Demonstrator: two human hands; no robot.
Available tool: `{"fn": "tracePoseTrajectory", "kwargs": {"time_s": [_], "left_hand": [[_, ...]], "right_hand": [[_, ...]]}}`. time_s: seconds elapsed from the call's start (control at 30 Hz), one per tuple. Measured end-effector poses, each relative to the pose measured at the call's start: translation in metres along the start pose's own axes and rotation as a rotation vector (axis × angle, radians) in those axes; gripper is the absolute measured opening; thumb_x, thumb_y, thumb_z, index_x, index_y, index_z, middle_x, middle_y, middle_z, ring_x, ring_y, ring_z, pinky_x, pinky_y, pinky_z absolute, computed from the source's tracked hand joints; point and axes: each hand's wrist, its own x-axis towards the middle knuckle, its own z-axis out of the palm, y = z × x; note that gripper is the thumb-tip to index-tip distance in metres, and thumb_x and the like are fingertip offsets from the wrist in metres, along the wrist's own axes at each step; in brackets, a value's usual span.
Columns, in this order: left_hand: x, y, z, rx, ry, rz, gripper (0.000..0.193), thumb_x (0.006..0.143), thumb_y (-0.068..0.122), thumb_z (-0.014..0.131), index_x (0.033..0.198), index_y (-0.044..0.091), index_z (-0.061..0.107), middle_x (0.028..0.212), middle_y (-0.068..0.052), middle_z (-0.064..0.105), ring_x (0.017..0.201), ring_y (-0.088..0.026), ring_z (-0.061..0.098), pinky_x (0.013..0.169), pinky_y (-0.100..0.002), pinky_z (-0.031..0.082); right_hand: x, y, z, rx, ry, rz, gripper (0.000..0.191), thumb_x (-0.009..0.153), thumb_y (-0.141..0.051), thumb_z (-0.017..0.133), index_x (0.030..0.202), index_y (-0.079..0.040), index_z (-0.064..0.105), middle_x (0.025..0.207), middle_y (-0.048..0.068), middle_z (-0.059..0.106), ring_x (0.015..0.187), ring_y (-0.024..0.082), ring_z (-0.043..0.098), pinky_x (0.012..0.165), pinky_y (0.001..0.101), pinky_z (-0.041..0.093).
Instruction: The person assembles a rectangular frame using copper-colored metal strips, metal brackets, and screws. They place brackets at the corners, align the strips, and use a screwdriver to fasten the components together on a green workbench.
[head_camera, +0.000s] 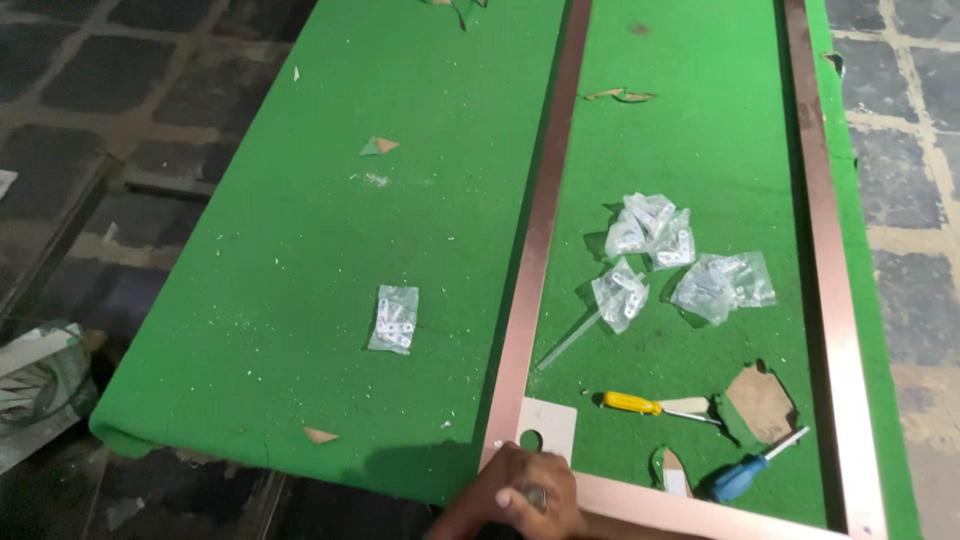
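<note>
Head view looks down on one hand (528, 497) at the near edge of the scene, fingers curled together and pressed on the near left corner of a copper-coloured frame (537, 240); which hand it is cannot be told, and it grips nothing loose. Just beyond the knuckles sits a pale square corner plate (553, 420) with a round hole, lying inside the frame's corner. The frame lies flat on a counter (300, 250) covered in green felt, its long rails running far away from the hand. Inside it, to the right, lie a yellow-handled screwdriver (640, 404) and, nearer still, a blue-handled screwdriver (748, 472), well apart from each other. A brown card scrap (760, 402) rests between them. Farther off, a cluster of small clear bags of hardware (670, 265) sits on the felt. Left of the frame, a single clear bag (394, 318) lies alone.
</note>
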Motion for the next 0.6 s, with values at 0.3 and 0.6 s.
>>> {"fn": "tracePoseTrajectory", "kwargs": {"time_s": [0.3,0.6], "left_hand": [[-0.012,-0.024,0.07,0.448,0.732,-0.208,0.03,0.092,0.036,0.061,0.102,0.009,0.069,0.097,-0.009,0.073,0.088,-0.025,0.072,0.076,-0.036,0.055],[-0.019,-0.05,-0.003,0.177,-0.025,-0.053,0.036,0.087,0.042,0.066,0.108,0.013,0.07,0.101,-0.009,0.075,0.09,-0.028,0.072,0.081,-0.04,0.054]], "right_hand": [[0.101,0.0,-0.022,0.828,-1.455,0.156,0.021,0.09,-0.016,0.071,0.077,-0.003,0.06,0.077,0.014,0.06,0.066,0.028,0.06,0.064,0.0402,0.044],[-0.03,0.002,-0.005,0.126,-0.026,0.164,0.026,0.081,-0.014,0.082,0.068,-0.007,0.06,0.062,0.008,0.057,0.056,0.026,0.059,0.059,0.041,0.045]]}}
